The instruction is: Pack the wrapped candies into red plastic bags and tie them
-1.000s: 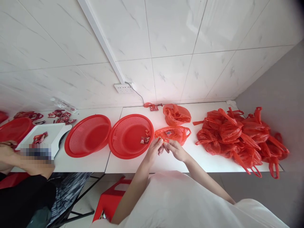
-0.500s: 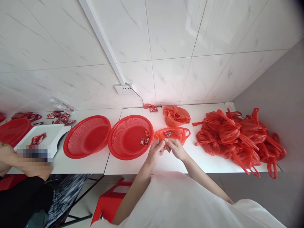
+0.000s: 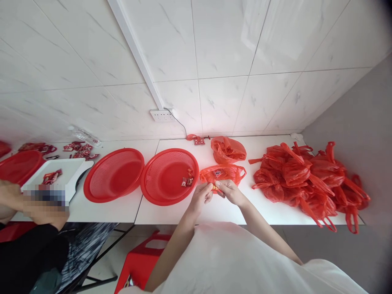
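Note:
My left hand (image 3: pixel 202 195) and my right hand (image 3: pixel 230 190) meet over the white table (image 3: pixel 171 210), fingers pinched together on a small red and yellow wrapped sweet (image 3: pixel 215 187). Just behind them lies a red plastic bag (image 3: pixel 228 173) with a printed packet inside. To the left, a red mesh basket (image 3: pixel 159 179) holds a few small wrapped sweets (image 3: pixel 187 179). Which hand carries the sweet's weight I cannot tell; both touch it.
A second red basket (image 3: pixel 114 174) sits further left. Another red bag (image 3: pixel 227 149) lies behind, and a heap of red bags (image 3: pixel 309 175) fills the right end. A co-worker's hand (image 3: pixel 9 194), a white tray (image 3: pixel 58 171) and a red stool (image 3: pixel 139 259) are at left.
Both hands stay together at the bag's near edge, shifting only slightly. The small sweet now shows between the fingertips.

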Available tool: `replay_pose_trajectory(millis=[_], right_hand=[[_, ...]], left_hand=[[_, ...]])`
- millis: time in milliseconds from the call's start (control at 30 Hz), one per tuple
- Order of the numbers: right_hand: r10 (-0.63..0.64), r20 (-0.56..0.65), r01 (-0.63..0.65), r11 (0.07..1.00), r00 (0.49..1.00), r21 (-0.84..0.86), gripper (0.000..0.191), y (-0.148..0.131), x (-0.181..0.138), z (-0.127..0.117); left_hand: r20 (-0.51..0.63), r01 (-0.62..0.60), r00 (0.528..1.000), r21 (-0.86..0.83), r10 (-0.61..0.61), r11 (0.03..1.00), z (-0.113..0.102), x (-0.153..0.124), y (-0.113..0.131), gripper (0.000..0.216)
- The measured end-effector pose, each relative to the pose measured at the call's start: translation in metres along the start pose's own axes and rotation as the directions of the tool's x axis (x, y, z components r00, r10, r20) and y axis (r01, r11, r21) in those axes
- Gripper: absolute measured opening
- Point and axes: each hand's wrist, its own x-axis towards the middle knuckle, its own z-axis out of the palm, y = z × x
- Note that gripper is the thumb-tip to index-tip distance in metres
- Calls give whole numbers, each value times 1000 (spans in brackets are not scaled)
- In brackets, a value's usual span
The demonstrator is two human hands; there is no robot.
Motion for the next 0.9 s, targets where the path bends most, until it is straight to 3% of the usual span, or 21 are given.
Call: replay_pose_trajectory(millis=[233, 400, 633, 767, 900], right_hand=[[-1, 65, -2, 999, 998, 49, 49, 4, -2, 4], [37, 72, -43, 996, 997, 81, 48, -2, -1, 6], [-36, -220, 48, 998, 975, 49, 39, 6, -1, 7], [-155, -238, 135, 986, 959, -99, 26, -3, -7, -6], [-252, -34, 226, 913, 967, -338, 21, -15, -15, -14]], left_hand=[[5, 26, 1000, 82, -27, 996, 3, -3, 13, 41], [-131, -47, 990, 100, 60, 994, 10, -5, 4, 44], [-220, -120, 963, 171, 156, 978, 9, -5, -8, 48], [-122, 4, 992, 228, 25, 974, 7, -7, -4, 54], [-38, 107, 994, 46, -105, 993, 5, -7, -1, 55]])
